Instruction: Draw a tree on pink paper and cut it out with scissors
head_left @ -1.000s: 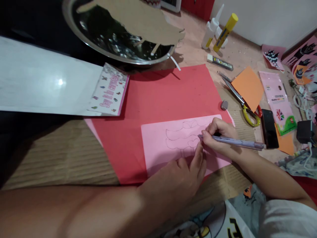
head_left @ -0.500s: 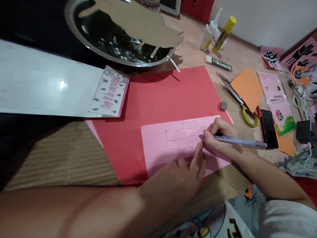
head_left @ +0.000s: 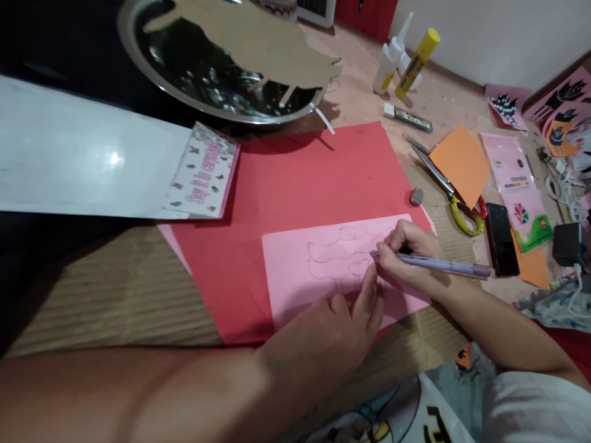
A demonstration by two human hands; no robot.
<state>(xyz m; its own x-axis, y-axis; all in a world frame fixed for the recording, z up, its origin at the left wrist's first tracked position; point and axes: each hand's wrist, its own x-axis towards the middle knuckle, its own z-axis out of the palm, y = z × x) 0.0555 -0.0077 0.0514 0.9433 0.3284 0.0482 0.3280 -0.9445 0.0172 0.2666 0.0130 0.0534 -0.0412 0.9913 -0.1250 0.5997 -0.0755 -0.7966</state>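
A pink paper sheet (head_left: 295, 271) with pencilled curved outlines lies on a larger red sheet (head_left: 305, 178). My right hand (head_left: 406, 249) is closed round a lilac pencil (head_left: 443, 266), whose tip rests on the pink sheet near the drawing. My left hand (head_left: 337, 332) lies on the pink sheet's lower edge with its fingers stretched out flat, pressing the paper down just below the pencil tip.
A steel bowl (head_left: 194, 67) with a cardboard cut-out (head_left: 258, 37) stands at the back. Scissors (head_left: 452, 191), orange paper (head_left: 462, 160), a black phone (head_left: 502, 240), an eraser (head_left: 416, 196), glue bottles (head_left: 406, 52) and a pink packet (head_left: 517, 184) lie to the right. A white sheet (head_left: 83, 160) lies at left.
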